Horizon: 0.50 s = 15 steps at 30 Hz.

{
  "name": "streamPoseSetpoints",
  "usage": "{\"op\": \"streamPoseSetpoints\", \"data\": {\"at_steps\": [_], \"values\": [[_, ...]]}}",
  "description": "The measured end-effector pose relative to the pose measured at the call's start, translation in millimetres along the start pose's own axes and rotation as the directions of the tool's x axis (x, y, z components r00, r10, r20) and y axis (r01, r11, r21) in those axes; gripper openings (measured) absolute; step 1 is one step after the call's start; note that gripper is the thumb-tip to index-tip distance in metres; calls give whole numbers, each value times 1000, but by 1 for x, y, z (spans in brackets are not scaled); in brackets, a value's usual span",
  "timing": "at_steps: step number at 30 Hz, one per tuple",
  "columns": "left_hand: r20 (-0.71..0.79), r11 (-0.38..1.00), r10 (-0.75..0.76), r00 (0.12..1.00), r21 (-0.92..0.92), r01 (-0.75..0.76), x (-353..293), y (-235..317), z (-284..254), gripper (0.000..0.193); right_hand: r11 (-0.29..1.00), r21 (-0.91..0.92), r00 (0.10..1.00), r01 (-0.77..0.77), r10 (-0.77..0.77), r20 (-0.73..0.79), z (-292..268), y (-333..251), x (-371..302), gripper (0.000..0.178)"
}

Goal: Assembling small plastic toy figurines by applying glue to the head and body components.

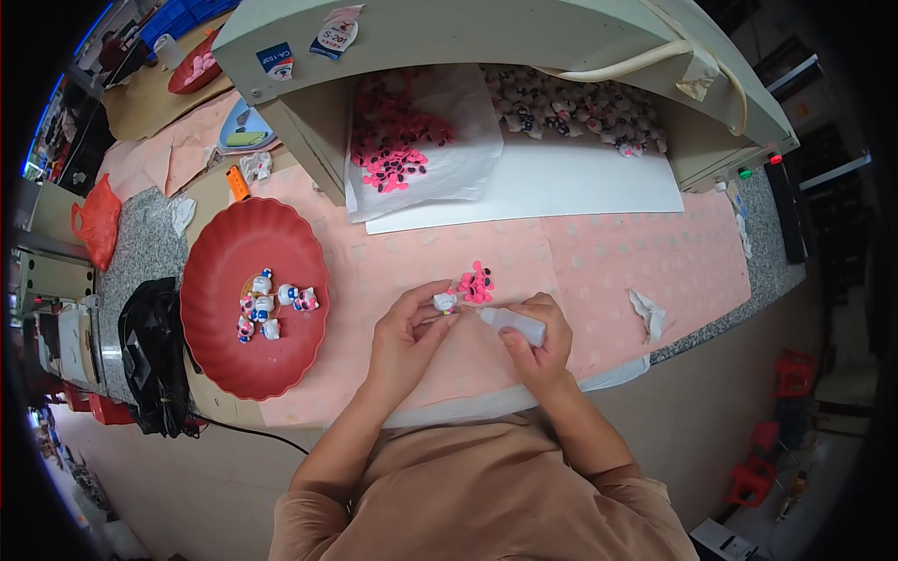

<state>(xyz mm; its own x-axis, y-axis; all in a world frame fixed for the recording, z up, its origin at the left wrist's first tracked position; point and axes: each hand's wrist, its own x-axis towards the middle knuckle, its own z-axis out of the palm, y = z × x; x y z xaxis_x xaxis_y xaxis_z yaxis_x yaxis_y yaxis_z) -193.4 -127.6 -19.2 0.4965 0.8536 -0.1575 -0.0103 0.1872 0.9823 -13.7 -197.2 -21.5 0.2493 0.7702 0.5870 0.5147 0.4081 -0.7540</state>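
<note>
Between the fingertips of my left hand [408, 329] is a small white figurine [445, 302], partly covered by the fingers. My right hand [545, 340] grips a translucent white squeeze bottle [520, 325], its narrow nozzle pointing left at the figurine. Whether the nozzle touches it, I cannot tell. Just beyond both hands lies a little pile of pink and black pieces [476, 283] on the pink table cover. To the left, a red scalloped bowl [208, 309] holds several white figurines [263, 304] with blue and pink parts.
A greenish-grey hooded cabinet [309, 150] stands at the back; inside, pink pieces [398, 164] lie on white sheeting beside many figurines [571, 107]. An orange cutter [238, 183] lies behind the bowl. Crumpled tissue [647, 314] is at right, a black bag [150, 360] at left.
</note>
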Motion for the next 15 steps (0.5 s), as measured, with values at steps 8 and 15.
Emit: {"op": "streamPoseSetpoints", "data": {"at_steps": [8, 15], "values": [[3, 994, -19, 1000, -105, 19, 1, -1, -2, 39, 999, 54, 999, 7, -5, -37, 0, 1, 1, 26], [16, 990, -7, 1000, -143, 9, 1, -1, -2, 37, 999, 37, 1000, -13, 13, -13, 0, 2, -2, 27]]}}
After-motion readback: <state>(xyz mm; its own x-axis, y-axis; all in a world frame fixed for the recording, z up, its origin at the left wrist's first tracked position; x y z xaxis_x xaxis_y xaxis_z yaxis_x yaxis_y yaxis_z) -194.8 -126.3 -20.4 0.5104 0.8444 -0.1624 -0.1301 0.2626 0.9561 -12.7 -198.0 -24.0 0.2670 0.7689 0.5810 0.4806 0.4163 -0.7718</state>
